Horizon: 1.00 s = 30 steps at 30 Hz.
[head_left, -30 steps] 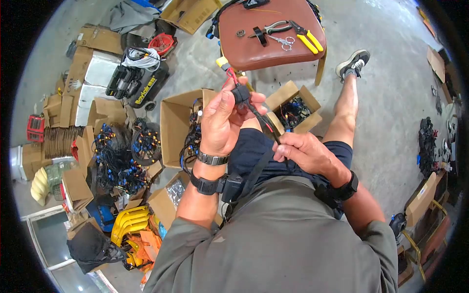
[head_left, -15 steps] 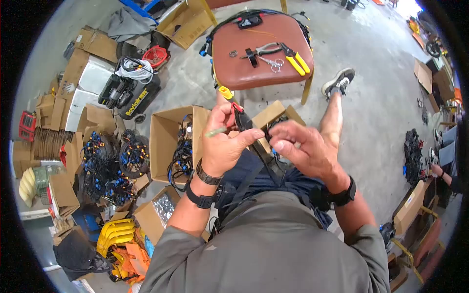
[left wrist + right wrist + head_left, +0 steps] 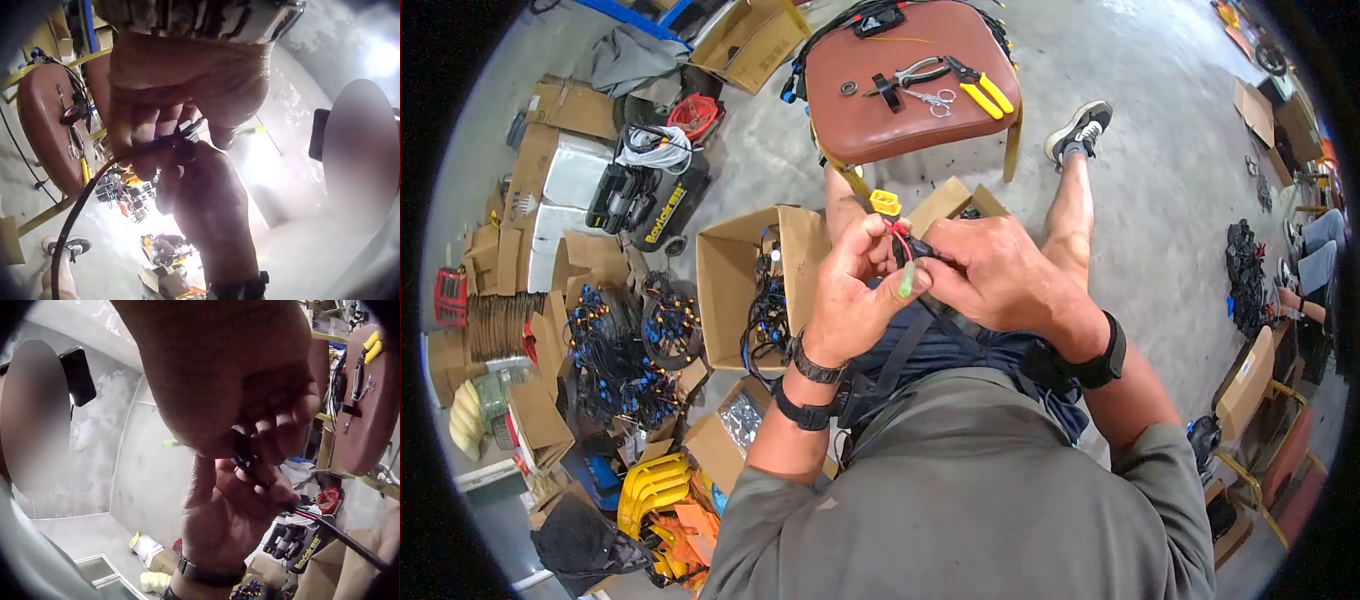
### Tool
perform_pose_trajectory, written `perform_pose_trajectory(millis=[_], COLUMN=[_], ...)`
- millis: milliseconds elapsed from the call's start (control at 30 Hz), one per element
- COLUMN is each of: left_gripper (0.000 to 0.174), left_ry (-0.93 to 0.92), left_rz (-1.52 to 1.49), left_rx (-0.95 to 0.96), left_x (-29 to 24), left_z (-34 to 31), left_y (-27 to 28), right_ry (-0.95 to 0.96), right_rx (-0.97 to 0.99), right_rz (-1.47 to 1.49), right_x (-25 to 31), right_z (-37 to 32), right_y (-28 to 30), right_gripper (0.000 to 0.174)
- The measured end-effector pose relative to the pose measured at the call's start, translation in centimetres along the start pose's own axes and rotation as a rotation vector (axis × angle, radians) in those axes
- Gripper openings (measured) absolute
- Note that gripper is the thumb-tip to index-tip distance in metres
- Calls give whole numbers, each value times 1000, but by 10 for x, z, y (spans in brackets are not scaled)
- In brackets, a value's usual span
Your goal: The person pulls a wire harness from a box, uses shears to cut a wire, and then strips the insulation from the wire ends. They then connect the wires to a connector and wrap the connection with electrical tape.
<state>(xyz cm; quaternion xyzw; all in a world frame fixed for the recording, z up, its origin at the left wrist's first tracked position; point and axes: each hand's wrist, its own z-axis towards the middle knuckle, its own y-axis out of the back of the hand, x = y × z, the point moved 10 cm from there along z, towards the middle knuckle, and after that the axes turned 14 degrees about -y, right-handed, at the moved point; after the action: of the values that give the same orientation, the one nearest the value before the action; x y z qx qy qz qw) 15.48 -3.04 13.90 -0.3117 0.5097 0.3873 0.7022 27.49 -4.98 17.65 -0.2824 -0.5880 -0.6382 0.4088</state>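
Note:
In the head view my left hand [image 3: 845,290] holds a wire lead between thumb and fingers. A yellow plug [image 3: 886,203] sticks up past the fingertips, with a red wire [image 3: 899,232] below it. A pale green translucent piece [image 3: 907,279] shows by the left thumb tip. My right hand [image 3: 1015,275] pinches the black part [image 3: 916,249] of the lead, its fingertips close against the left hand's. In the right wrist view this black part [image 3: 244,449] sits between both hands, mostly covered by fingers. A dark cable [image 3: 69,231] curves away in the left wrist view.
Ahead, a brown-red seat [image 3: 870,130] bears yellow-handled pliers [image 3: 985,92], scissors [image 3: 935,100] and black tape [image 3: 886,92]. An open carton [image 3: 725,300] with cables stands left of the lap. Bundled wires [image 3: 625,350] lie further left. Another person's arm [image 3: 1300,303] shows far right.
The right hand let go of the lead's lower end, moved up and now pinches its black part beside the left hand. The yellow plug has turned upward. The head view has shifted slightly.

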Motion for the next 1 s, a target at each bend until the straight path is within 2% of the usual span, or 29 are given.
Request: perform_pose_trajectory(millis=[100,233,500,633,733,833,933,1000], left_gripper=[36,24,32,37,35,34,33,33], left_ry=[-26,-27,-20,-30,30,24,195,178], left_rz=[130,183,132,26,-93,-31,-137,-29], left_rx=[-9,-37,-94,-148,-140,-193,-228,-199], left_x=[-6,-5,-4,11,14,19,30,36], left_z=[4,4,4,-4,-5,-6,-16,-16], left_y=[3,7,13,19,11,15,12,19], right_ry=[21,-22,-81,-35,-7,22,29,50], right_rx=[-27,54,237,172,162,173,197,178], right_rz=[-46,-107,-102,-68,-52,-29,-32,-32], right_x=[5,6,8,13,13,10,9,11], right_z=[2,3,5,1,-1,-2,-2,-3], right_y=[2,-3,-16,-17,-18,-21,-23,-21], right_gripper=[19,21,31,31,29,27,25,24])
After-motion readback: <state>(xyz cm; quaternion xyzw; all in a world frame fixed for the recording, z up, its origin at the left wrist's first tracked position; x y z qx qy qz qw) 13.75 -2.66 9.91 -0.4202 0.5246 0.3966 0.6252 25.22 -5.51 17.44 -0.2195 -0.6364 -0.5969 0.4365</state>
